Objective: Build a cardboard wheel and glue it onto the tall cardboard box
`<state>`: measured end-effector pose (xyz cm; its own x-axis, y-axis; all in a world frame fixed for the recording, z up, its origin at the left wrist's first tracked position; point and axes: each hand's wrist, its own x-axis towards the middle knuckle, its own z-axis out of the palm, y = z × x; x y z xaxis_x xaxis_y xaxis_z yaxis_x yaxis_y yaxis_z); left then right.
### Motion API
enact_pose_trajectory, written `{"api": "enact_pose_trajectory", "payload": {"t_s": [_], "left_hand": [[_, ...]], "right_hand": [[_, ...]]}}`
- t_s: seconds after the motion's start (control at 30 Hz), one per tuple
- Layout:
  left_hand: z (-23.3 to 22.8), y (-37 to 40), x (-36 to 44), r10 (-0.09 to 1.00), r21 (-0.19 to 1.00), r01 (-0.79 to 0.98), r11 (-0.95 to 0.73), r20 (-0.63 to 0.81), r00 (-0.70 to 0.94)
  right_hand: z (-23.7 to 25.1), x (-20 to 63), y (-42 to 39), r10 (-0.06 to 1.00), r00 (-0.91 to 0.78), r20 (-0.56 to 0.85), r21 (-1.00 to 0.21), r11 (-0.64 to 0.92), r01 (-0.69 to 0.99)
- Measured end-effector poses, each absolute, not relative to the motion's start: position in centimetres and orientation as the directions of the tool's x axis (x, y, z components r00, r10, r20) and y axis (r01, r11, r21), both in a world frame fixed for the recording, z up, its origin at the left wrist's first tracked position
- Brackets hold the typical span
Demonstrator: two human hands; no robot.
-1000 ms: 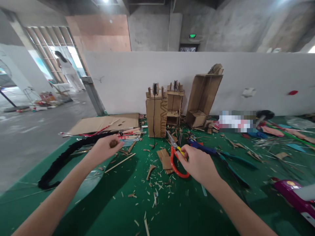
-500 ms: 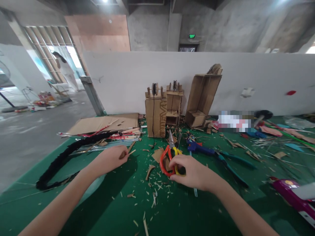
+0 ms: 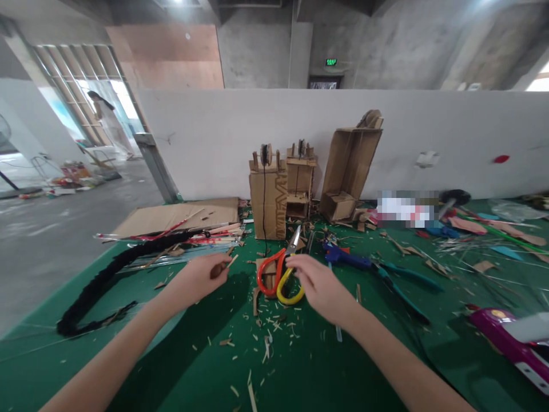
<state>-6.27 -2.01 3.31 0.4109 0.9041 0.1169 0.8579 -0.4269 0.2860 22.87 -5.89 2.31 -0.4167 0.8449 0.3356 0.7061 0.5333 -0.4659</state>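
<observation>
My left hand (image 3: 206, 276) is closed in a pinch on a thin wooden stick (image 3: 233, 261), whose pale end sticks out past the fingertips. The scissors (image 3: 292, 246) have one orange and one yellow handle, with their blades pointing away from me. My right hand (image 3: 319, 283) has its fingers curled at the scissors' pivot and the top of the yellow handle; the palm side is hidden. Just beyond the scissors stands a tall cardboard box (image 3: 269, 203) with a spool (image 3: 266, 154) on top and a black cord hanging down its front.
Two more cardboard structures (image 3: 349, 171) stand behind. A blue glue gun (image 3: 347, 256) and green-handled pliers (image 3: 398, 286) lie to the right, near a purple device (image 3: 506, 337). At left are a black fuzzy strip (image 3: 98, 286) and flat cardboard (image 3: 180, 216). Scraps litter the green table (image 3: 193, 366).
The scissors' handles have swung to the left while the blades stay near the same place. My right hand has shifted slightly left and up along them. My left hand still pinches the stick.
</observation>
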Motion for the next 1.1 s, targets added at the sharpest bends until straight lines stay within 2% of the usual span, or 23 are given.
{"api": "enact_pose_trajectory", "payload": {"t_s": [0.03,0.1,0.23,0.37,0.43,0.53,0.63,0.77,0.87,0.93,1.0,1.1], "left_hand": [[3.4,-2.1,-6.0,0.902,0.326,0.842,-0.430,0.122,0.414],[3.5,-2.3,-5.5,0.901,0.384,0.818,-0.428,0.110,0.420],[3.0,-2.3,-4.9,0.902,0.423,0.801,-0.423,0.113,0.416],[3.3,-2.3,-5.1,0.908,0.431,0.801,-0.417,0.146,0.394],[3.8,-2.6,-5.1,0.898,0.421,0.802,-0.425,0.085,0.432],[4.2,-3.4,-4.5,0.865,0.335,0.822,-0.460,-0.040,0.500],[3.8,-3.8,-4.0,0.861,0.259,0.843,-0.471,-0.073,0.504],[3.1,-3.3,-4.3,0.908,0.183,0.898,-0.400,-0.053,0.415],[3.0,-2.6,-5.2,0.948,0.113,0.942,-0.316,-0.006,0.319],[3.2,-2.3,-5.7,0.958,0.109,0.952,-0.286,0.044,0.283],[3.3,-2.3,-5.9,0.954,0.124,0.946,-0.300,0.067,0.293],[3.4,-2.5,-5.8,0.941,0.110,0.935,-0.338,0.029,0.337]], "right_hand": [[2.4,23.3,-5.2,0.865,-0.362,0.347,-0.398,0.486,0.778],[2.6,24.1,-3.7,0.879,-0.373,0.297,-0.252,0.449,0.857],[3.1,24.6,-0.7,0.826,-0.527,0.199,-0.120,0.554,0.824],[3.6,24.4,0.9,0.783,-0.605,0.145,0.013,0.609,0.793],[3.7,24.5,1.1,0.756,-0.641,0.132,0.075,0.637,0.767],[3.7,24.8,0.8,0.717,-0.686,0.126,0.166,0.666,0.727],[3.9,24.8,0.8,0.680,-0.725,0.111,0.244,0.689,0.683],[4.4,24.8,1.3,0.611,-0.788,0.075,0.290,0.743,0.604],[4.6,25.1,1.6,0.571,-0.819,0.062,0.286,0.776,0.562],[4.7,25.6,1.7,0.561,-0.825,0.069,0.270,0.785,0.557],[4.7,26.1,1.7,0.563,-0.821,0.094,0.241,0.788,0.567],[4.8,26.5,1.2,0.590,-0.785,0.186,0.173,0.767,0.618]]}}
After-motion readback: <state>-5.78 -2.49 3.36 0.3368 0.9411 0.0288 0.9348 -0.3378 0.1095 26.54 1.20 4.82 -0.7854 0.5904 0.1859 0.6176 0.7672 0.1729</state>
